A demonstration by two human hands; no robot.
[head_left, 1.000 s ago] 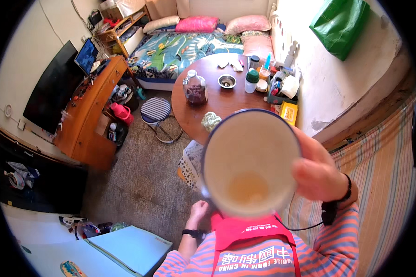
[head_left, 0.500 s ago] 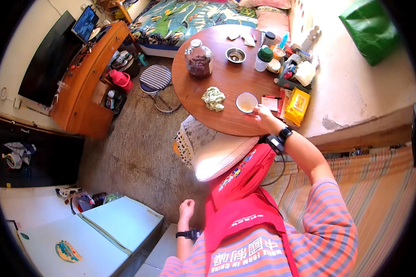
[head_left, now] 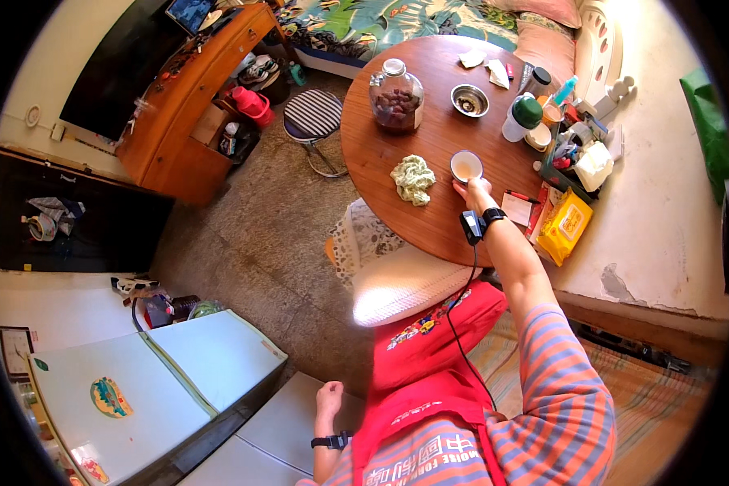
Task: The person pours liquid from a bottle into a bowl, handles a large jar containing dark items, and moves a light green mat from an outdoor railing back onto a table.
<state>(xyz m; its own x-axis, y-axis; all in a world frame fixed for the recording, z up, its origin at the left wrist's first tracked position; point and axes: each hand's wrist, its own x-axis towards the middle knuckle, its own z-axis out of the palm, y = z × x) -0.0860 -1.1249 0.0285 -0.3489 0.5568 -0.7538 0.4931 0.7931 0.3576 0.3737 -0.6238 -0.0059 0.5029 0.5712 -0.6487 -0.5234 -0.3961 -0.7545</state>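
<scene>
My right hand reaches over the round wooden table, its fingers closed on the near side of a small white cup. Inside the cup is a pale liquid; whether its base touches the tabletop I cannot tell. A crumpled pale green cloth lies to the left of the cup. Beyond it stand a large glass jar of dark red contents and a steel bowl with a little something dark in it. Low down by my side, my left hand hangs with curled fingers and nothing visible in them.
A green-capped bottle, a filled basket, a white card and a yellow wipes pack crowd the table's right side. A striped stool stands left of the table, a cushion at its near edge.
My right hand has moved the cup a little farther from me, away from the white card and toward the steel bowl. The whole view has turned slightly. My left hand stays low.
</scene>
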